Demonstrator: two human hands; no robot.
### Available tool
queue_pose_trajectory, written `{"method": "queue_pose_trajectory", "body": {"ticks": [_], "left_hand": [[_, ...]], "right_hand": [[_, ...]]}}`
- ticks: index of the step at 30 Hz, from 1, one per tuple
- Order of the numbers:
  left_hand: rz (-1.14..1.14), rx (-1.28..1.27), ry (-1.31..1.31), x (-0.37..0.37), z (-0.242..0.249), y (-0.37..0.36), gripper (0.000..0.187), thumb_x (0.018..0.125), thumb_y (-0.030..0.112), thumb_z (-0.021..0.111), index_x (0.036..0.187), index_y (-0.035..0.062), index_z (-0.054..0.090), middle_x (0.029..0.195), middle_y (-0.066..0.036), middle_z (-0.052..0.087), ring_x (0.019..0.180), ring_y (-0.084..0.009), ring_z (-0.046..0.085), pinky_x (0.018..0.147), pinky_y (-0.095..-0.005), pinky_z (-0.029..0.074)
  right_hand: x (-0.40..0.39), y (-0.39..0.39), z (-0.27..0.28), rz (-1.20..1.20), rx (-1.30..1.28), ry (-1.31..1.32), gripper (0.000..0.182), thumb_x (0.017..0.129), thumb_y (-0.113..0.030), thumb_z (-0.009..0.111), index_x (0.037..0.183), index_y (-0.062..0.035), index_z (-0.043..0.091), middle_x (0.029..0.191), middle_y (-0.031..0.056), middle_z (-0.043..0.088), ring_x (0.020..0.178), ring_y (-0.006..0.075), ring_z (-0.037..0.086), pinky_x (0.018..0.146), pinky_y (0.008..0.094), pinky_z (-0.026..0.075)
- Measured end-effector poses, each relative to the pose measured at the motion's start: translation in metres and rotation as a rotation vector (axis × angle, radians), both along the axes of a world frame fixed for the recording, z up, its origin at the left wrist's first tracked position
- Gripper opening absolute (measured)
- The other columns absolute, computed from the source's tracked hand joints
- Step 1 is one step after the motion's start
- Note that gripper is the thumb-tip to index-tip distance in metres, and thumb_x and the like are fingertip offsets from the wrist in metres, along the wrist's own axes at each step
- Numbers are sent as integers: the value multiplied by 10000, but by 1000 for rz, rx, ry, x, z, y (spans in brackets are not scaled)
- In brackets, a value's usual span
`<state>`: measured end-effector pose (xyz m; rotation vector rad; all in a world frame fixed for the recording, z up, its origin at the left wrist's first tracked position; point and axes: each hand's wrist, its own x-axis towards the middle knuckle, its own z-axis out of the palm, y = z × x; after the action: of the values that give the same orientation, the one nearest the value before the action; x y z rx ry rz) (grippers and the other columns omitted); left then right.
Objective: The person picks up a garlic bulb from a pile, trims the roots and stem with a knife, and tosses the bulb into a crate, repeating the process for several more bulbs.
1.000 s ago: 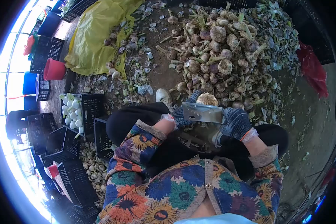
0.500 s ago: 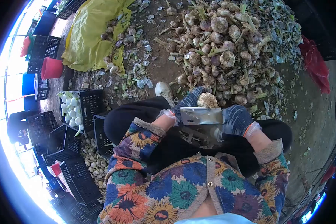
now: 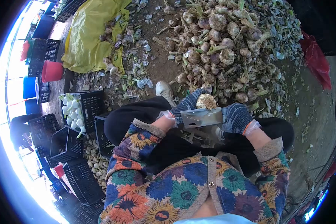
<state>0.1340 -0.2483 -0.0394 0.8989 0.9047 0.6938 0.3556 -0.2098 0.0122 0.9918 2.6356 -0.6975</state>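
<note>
Both hands wear dark blue knitted gloves with clear plastic at the wrists. My left hand (image 3: pixel 188 104) is wrapped round a garlic bulb (image 3: pixel 206 101), whose root side faces up. My right hand (image 3: pixel 236 118) grips one end of a wide metal blade (image 3: pixel 202 118), which lies across the gap between my hands, just below the bulb. Its handle is hidden in the right glove. Beyond my hands rises a large heap of garlic bulbs (image 3: pixel 227 56) with stalks.
White trimmed bulbs (image 3: pixel 74 112) fill a black crate (image 3: pixel 92 108) at the left. Nearby are more black crates (image 3: pixel 82 179), loose garlic (image 3: pixel 96 160), a yellow sack (image 3: pixel 89 37), a red bucket (image 3: pixel 52 71) and a red net bag (image 3: pixel 315 61). Leaf scraps litter the ground.
The blade has tilted slightly, its left end now lower. The bulb has shifted slightly in my left hand, which still holds it.
</note>
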Motion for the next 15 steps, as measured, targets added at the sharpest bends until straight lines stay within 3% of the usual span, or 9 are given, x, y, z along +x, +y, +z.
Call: {"method": "queue_pose_trajectory", "body": {"ticks": [3, 4, 7, 9, 10, 13, 14, 15], "left_hand": [[15, 145, -20, -6, 10, -9, 743, 702, 104, 759, 1312, 55, 338, 1147, -66, 530, 1024, -139, 524, 892, -288, 441], [-8, 312, 190, -6, 13, -11, 808, 663, 142, 797, 1319, 62, 332, 1149, -63, 530, 1029, -152, 524, 902, -304, 434], [-51, 354, 278, -8, 26, -8, 875, 642, 62, 796, 1340, 66, 269, 1232, -71, 484, 1098, -184, 509, 955, -339, 415], [-4, 297, 56, -19, 44, -22, 869, 624, 99, 820, 1317, 69, 296, 1212, -74, 500, 1096, -189, 509, 946, -350, 421], [144, 119, -173, -17, 31, -21, 845, 598, 159, 845, 1278, 63, 353, 1119, -62, 542, 1035, -141, 517, 898, -310, 440], [192, 204, 275, -10, 36, -4, 856, 605, 113, 837, 1292, 63, 328, 1101, -57, 545, 1036, -127, 512, 876, -305, 456], [243, 116, 27, -8, 43, 0, 854, 634, 84, 813, 1313, 60, 295, 1111, -60, 532, 1038, -134, 513, 860, -293, 466], [280, 129, 52, -8, 43, -3, 836, 635, 104, 816, 1297, 56, 307, 1127, -67, 527, 1054, -145, 511, 874, -304, 463]], "right_hand": [[7, 5, 0, -43, -25, -25, 299, 617, -317, 591, 718, -37, 621, 652, 179, 606, 655, 330, 609, 606, 422, 489], [9, 7, -1, -61, -38, -31, 302, 620, -310, 588, 727, -30, 630, 663, 186, 612, 666, 333, 612, 615, 425, 493], [19, 13, -15, -98, -39, -135, 326, 676, -326, 584, 748, -14, 641, 704, 211, 618, 696, 340, 616, 645, 440, 498], [44, 33, -18, -523, 29, -39, 366, 731, -368, 584, 741, -7, 642, 687, 225, 607, 675, 358, 609, 646, 444, 496], [47, 32, -18, -368, 131, 57, 409, 763, -399, 582, 726, 4, 642, 647, 229, 591, 634, 369, 598, 623, 436, 492], [28, 25, -16, -333, 204, 257, 402, 773, -375, 584, 735, 21, 640, 616, 226, 579, 597, 380, 584, 601, 434, 484], [16, 23, -6, -460, 113, 297, 374, 764, -356, 593, 745, 15, 634, 611, 227, 573, 599, 382, 580, 597, 440, 479], [10, 15, -5, -408, 135, 290, 364, 747, -351, 621, 752, 13, 629, 606, 214, 568, 604, 372, 577, 600, 441, 470]]}}
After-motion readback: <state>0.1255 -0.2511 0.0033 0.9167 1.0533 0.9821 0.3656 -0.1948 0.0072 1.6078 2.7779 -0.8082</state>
